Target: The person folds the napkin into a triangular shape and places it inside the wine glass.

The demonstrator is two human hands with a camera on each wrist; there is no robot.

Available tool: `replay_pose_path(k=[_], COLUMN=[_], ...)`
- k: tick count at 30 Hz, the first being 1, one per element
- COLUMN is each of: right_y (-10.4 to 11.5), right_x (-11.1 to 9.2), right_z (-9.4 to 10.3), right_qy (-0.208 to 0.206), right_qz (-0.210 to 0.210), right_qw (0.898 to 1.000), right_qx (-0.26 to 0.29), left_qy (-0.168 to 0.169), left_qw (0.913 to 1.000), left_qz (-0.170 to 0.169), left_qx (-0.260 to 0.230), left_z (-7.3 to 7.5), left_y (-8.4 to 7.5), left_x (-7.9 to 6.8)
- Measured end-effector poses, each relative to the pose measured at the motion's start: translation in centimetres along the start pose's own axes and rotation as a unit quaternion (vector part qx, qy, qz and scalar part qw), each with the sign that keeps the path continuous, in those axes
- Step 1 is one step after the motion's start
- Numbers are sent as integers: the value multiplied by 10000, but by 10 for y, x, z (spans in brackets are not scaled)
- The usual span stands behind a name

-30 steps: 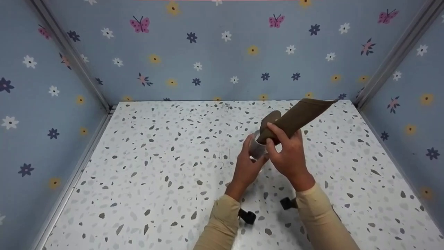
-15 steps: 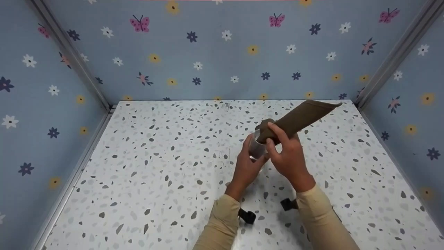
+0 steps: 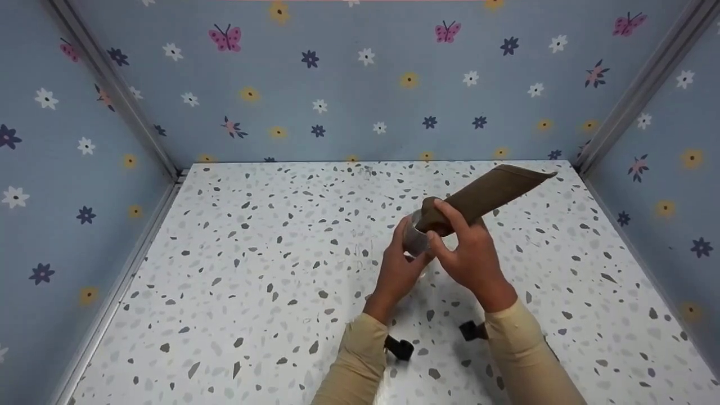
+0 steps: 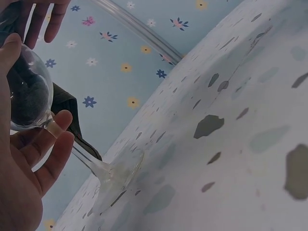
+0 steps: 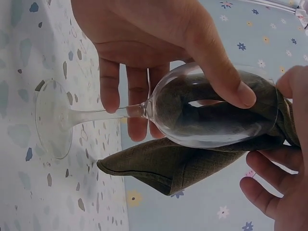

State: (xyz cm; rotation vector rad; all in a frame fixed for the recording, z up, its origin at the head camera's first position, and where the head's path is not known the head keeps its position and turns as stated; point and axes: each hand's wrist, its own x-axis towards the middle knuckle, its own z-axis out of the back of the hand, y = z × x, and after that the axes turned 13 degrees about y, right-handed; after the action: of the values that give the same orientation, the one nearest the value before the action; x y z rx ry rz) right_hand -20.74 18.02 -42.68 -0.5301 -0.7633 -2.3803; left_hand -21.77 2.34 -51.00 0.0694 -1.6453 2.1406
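A clear wine glass (image 5: 96, 115) is held tilted above the table, its bowl stuffed with part of an olive-brown cloth napkin (image 3: 489, 194). My left hand (image 3: 398, 275) grips the glass, with the thumb on the bowl and fingers by the stem in the right wrist view. At the rim, my right hand (image 3: 469, 261) pinches the napkin between thumb and fingers. A long folded end of cloth sticks out up and to the right in the head view. In the left wrist view, the glass's foot (image 4: 120, 175) shows near the tabletop.
The white speckled table (image 3: 253, 281) spreads out on both sides of the hands. Blue flowered panels (image 3: 360, 84) enclose it at the back, left and right. Black wrist-camera mounts (image 3: 399, 349) stick out from beneath the sleeves.
The loose napkin flap behind the rim has drawn down and in toward the glass. The long end has dipped slightly to the right. My left hand has barely moved.
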Motion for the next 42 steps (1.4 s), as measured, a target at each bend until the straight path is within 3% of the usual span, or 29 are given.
replay_pose_path(k=[7,18,36,42], right_y=[0,6,4,2], right_x=[-1,-2,-5,-10], right_z=[1,1,-4,-10], right_qy=[35,135,3,-275], right_qz=[148,-140,-209,-241], right_qw=[9998,9998,9998,9993], right_qx=[-122,102,-29,5], left_qy=[67,193,-241,-116], left_qw=[10000,9993,9996,9996], left_qz=[-3,284,108,-91], left_qx=[-55,-113,38,-223], left_z=[2,4,0,0], left_y=[-1,-3,-3,-4], left_x=[-1,0,-1,-1])
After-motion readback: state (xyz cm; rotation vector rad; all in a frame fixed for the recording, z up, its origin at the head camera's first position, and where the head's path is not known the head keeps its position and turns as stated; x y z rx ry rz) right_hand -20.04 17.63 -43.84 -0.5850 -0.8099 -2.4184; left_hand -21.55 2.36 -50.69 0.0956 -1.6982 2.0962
